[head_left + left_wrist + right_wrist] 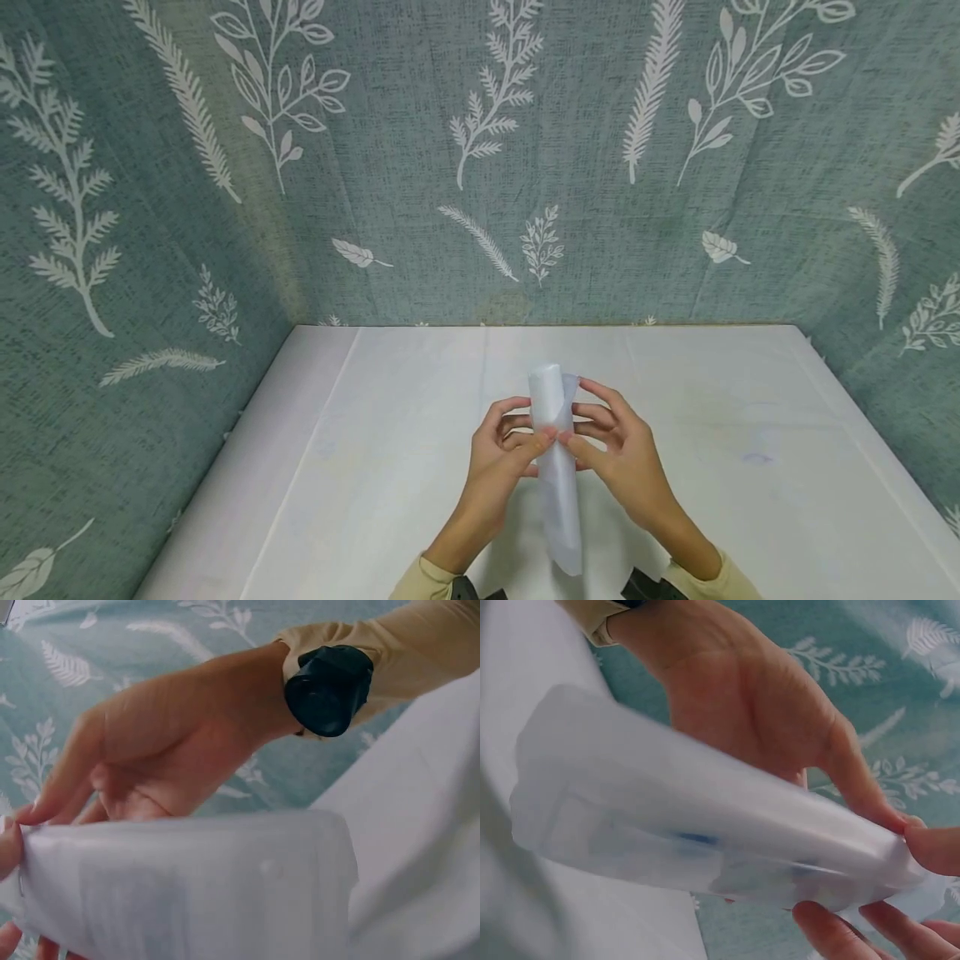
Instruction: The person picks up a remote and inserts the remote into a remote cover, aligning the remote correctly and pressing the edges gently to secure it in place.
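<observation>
A translucent whitish plastic sheet (pixel 561 517), rolled into a tube, is held in front of me over the table's middle. My left hand (pixel 495 458) grips its left side, thumb on the near face and fingers round behind. On the opposite side my right hand (pixel 626 458) holds it likewise, with the two thumbs close together on the front. A loose flap stands out at the top by the right index finger. In the right wrist view, small blue marks show through the rolled sheet (pixel 652 787). The lower end hangs tilted toward me.
A white-covered table (pixel 390 467) with faint creases spreads all round the hands. Green cloth (pixel 405 150) printed with white leaves rises behind it and at both sides. A dark camera (pixel 328 690) is strapped on one wrist over a cream sleeve.
</observation>
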`<state>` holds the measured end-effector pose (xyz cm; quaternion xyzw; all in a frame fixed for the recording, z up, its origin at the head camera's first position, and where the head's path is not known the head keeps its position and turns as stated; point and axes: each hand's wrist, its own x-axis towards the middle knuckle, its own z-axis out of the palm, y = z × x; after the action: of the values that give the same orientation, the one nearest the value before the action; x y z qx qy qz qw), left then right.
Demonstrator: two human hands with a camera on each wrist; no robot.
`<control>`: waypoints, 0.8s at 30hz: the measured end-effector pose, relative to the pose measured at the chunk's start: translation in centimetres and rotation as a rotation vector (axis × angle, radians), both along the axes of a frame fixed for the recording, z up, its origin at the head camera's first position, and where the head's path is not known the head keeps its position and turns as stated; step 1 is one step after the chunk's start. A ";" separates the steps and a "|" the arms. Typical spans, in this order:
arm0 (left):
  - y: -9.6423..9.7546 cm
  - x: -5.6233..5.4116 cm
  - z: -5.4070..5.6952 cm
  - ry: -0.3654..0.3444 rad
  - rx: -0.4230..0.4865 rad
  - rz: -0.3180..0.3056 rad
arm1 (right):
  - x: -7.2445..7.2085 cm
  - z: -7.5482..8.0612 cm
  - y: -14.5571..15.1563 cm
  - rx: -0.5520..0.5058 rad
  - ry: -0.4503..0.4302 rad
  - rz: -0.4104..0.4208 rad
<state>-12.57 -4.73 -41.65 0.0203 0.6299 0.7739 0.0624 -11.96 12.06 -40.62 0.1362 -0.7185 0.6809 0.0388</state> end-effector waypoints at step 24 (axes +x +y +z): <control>-1.1 -0.7 -0.3 0.124 0.020 -0.050 | -1.3 -0.2 0.3 -0.045 -0.084 0.059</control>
<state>-13.29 -5.82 -41.91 0.0844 0.6240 0.7757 0.0422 -13.24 12.39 -40.83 0.1278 -0.6995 0.7031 -0.0085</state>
